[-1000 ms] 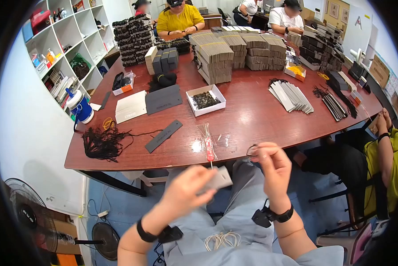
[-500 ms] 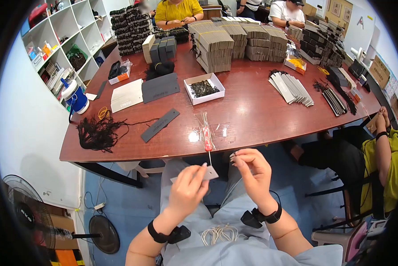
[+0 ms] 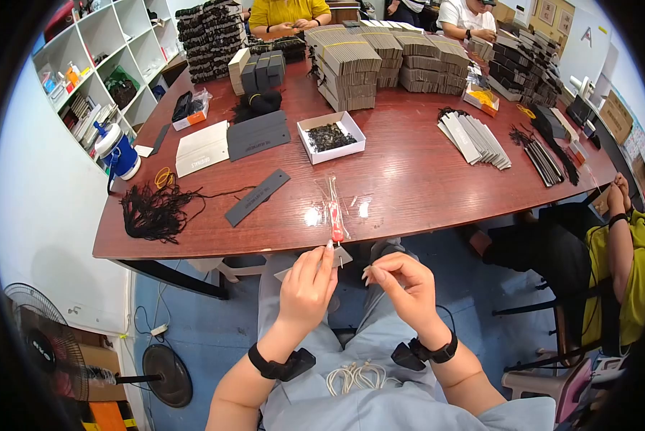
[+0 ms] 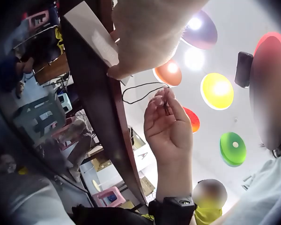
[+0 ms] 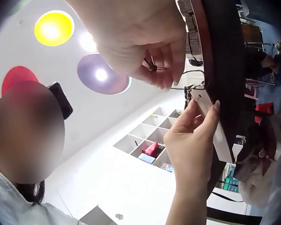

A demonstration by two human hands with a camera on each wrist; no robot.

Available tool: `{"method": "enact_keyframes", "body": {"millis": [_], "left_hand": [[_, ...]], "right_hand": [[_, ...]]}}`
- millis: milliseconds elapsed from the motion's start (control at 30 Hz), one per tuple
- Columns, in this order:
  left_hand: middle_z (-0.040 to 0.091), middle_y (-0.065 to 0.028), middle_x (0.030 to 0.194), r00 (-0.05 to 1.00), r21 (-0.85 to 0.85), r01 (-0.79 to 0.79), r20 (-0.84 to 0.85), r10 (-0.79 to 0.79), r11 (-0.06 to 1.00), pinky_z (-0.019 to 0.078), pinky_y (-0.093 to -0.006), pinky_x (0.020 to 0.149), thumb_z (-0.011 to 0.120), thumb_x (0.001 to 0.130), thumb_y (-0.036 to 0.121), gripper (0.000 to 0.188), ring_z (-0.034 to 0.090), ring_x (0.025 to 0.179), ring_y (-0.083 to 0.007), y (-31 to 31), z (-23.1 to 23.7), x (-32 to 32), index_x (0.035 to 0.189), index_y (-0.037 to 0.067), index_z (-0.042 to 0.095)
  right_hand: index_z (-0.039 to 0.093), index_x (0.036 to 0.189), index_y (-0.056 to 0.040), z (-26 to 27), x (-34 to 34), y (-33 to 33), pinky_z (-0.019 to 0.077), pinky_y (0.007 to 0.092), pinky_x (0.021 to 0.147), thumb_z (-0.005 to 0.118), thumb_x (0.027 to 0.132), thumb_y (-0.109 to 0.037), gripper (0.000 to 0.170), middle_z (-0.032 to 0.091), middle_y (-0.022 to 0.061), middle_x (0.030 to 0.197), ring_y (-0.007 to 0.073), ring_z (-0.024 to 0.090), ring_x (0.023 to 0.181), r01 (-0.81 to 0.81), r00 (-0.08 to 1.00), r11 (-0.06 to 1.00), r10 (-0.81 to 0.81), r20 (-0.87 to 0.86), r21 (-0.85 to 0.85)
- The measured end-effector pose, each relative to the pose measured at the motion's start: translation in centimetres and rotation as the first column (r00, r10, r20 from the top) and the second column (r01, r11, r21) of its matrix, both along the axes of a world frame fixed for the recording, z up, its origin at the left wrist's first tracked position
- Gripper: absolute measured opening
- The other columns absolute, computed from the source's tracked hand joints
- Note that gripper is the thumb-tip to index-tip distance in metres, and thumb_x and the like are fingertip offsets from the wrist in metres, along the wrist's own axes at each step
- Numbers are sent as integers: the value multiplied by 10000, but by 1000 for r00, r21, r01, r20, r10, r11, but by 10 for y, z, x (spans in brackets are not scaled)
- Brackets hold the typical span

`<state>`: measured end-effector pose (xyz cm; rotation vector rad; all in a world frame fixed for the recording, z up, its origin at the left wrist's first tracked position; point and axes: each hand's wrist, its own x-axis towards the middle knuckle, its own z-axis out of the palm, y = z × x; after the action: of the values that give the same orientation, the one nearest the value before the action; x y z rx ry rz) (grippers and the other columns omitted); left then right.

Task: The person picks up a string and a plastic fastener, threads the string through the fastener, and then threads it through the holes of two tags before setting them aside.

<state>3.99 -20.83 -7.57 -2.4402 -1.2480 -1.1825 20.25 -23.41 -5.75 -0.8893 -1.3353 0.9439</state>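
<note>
Evidently the left hand (image 3: 306, 287) pinches a pale tag (image 3: 344, 255) between thumb and fingers, with no gap beyond the card's own thickness; the right hand (image 3: 408, 287), at four o'clock from the tag in the head view, has its fingers bent and their tips brought together on a black cord (image 4: 145, 84), whose loop hangs out toward the tag. The tag's long axis runs from eight to two o'clock in the head view, its free end at two; in the right wrist view it slants from eleven to five, the end with the small hole at eleven, near the cord; whether the cord enters that hole I cannot tell.

The tag sits just off the near edge of the table (image 3: 401, 208); at twelve, a red-handled tool (image 3: 336, 226) lies by that edge, its thin shaft pointing toward six; a gap separates the hands; farther out, a dark grey strip (image 3: 258, 198) lies at ten, an open white box (image 3: 330, 156) at twelve; glossy wood spreads at one o'clock, reaching the fanned pale strips (image 3: 473, 142).
</note>
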Motion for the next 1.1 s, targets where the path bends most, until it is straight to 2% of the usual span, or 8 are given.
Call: {"method": "enact_keyframes", "body": {"millis": [167, 300, 400, 533, 667, 800, 900, 1100], "left_hand": [[521, -134, 896, 1000, -7, -13, 13, 13, 1000, 442, -326, 650, 625, 592, 13, 416, 532, 774, -278, 4, -2, 2, 992, -34, 519], [522, -136, 885, 999, -16, -4, 43, 4, 1000, 444, -328, 655, 627, 582, 17, 415, 531, 774, -281, 5, -3, 2, 981, -34, 525], [523, -135, 881, 999, -23, -14, 48, 15, 1000, 444, -331, 657, 627, 577, 8, 414, 530, 775, -280, 4, -2, 3, 977, -34, 527], [524, -133, 882, 997, -27, -5, 80, 7, 1000, 444, -334, 660, 632, 582, 12, 420, 527, 774, -289, 4, -4, 3, 985, -34, 524], [524, -118, 842, 957, -231, 66, 291, 4, 971, 446, -305, 656, 605, 649, 19, 292, 537, 750, -244, 3, -9, 3, 931, -10, 537], [525, -101, 799, 813, -422, 330, 581, -27, 844, 450, -272, 602, 598, 665, -27, 156, 546, 695, -194, -2, -15, -4, 812, 2, 553], [531, -89, 795, 735, -407, 455, 674, -75, 792, 450, -258, 581, 595, 667, -45, 124, 546, 689, -162, -7, -19, -7, 779, -4, 558], [545, -67, 779, 823, -310, 511, 447, -351, 802, 454, -262, 600, 608, 617, -49, 150, 556, 707, -210, -17, -24, -8, 749, 14, 580]], "right_hand": [[562, 809, 24, 10, 2, -1, 453, 209, 600, 523, 798, -64, 98, 570, 70, 768, 105, 550, 680, -289, 952, 949, 271, -142, -125], [555, 820, 28, 9, -2, 8, 455, 208, 610, 519, 803, -70, 106, 570, 66, 775, 100, 546, 678, -324, 941, 934, 303, -148, -151], [553, 829, 31, 0, -6, 21, 453, 201, 610, 521, 802, -63, 103, 571, 55, 766, 84, 537, 678, -244, 959, 942, 200, -200, -229], [554, 808, 29, -7, 6, 38, 440, 187, 587, 529, 801, -81, 113, 572, 37, 692, 74, 534, 641, 78, 990, 981, -97, -100, -179], [556, 763, 7, -12, 40, 38, 426, 183, 571, 531, 803, -95, 113, 565, 37, 674, 72, 520, 603, 202, 968, 960, -226, -109, -194], [560, 762, 2, -30, 59, 18, 420, 186, 560, 535, 798, -91, 103, 563, 36, 659, 73, 512, 590, 77, 993, 950, -101, -63, -302], [567, 776, 9, -41, 65, 5, 430, 193, 565, 537, 793, -81, 96, 567, 41, 663, 80, 522, 599, -13, 998, 919, -14, -66, -393], [589, 809, 9, -38, 53, 8, 455, 207, 610, 543, 789, -86, 108, 587, 54, 699, 90, 553, 645, -304, 943, 808, 331, -37, -504]]}}
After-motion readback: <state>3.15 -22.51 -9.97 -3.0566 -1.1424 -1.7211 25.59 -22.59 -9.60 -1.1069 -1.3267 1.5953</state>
